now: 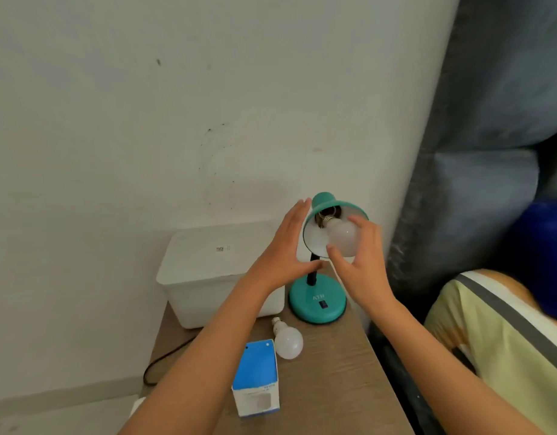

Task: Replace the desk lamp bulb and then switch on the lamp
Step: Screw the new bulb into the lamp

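A teal desk lamp stands on the wooden bedside table, its round base (314,304) carrying a black switch (323,304). The teal shade (325,202) is tilted toward me. My right hand (363,262) is shut on a white bulb (343,238) whose metal screw end sits at the socket inside the shade. My left hand (286,249) is open, fingers spread beside the shade's left rim, thumb near the black neck. A second white bulb (288,340) lies loose on the table in front of the base. A blue and white bulb box (256,376) stands near it.
A white plastic bin (208,271) with a lid sits at the back left of the wooden table (333,372). A black cord (164,359) hangs off the left edge. A grey padded headboard (477,183) and a striped pillow (490,340) lie to the right.
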A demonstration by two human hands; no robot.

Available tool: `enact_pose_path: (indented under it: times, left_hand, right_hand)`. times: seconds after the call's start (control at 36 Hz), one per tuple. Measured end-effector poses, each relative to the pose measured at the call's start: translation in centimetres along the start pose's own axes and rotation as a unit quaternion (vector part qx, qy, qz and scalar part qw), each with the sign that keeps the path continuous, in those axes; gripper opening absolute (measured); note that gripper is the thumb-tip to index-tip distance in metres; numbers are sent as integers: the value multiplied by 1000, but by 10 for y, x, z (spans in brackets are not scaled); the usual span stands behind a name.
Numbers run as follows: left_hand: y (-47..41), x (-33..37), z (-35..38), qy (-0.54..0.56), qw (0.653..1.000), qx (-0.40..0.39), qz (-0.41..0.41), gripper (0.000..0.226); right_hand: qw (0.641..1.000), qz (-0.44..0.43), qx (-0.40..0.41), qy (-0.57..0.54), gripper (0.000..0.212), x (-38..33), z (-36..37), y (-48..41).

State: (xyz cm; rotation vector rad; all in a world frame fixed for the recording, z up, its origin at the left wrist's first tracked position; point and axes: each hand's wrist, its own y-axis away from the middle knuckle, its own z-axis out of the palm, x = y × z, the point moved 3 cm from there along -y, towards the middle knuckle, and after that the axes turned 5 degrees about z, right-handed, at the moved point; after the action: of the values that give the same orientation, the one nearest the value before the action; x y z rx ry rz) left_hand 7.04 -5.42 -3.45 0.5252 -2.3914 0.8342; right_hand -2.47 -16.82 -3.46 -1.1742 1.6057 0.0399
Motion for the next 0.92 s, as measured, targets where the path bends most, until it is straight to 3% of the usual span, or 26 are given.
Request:
enact_pose_path:
  times: [0.11, 0.33, 0.47, 0.64, 0.72, 0.83, 0.92]
  left_hand:
    - [-24, -8, 4, 15, 1000, -9, 25, 113]
    - [-34, -22, 13, -10, 996, -28, 83, 106]
    - [-30, -24, 12, -9, 995, -13, 97, 102]
    - [-28, -24, 11, 0, 996, -14, 91, 103]
    - [-28, -23, 11, 5, 996, -14, 87, 103]
    - [-27, -22, 12, 9, 997, -10, 81, 103]
    - [-27, -22, 12, 24, 997, -7, 76, 102]
  right_hand:
    - [1000, -9, 16, 12, 57, 11, 9, -16]
    - [998, 35, 42, 11, 59, 23, 22, -20]
    - [992, 95, 58, -59, 55, 20, 22, -24]
    - [974, 189, 1, -121, 51, 24, 26, -29]
    - [968, 208, 11, -142, 40, 21, 24, -26]
    - [933, 255, 26, -251, 53, 18, 23, -27]
    - [961, 205, 8, -184, 58, 14, 26, -25]
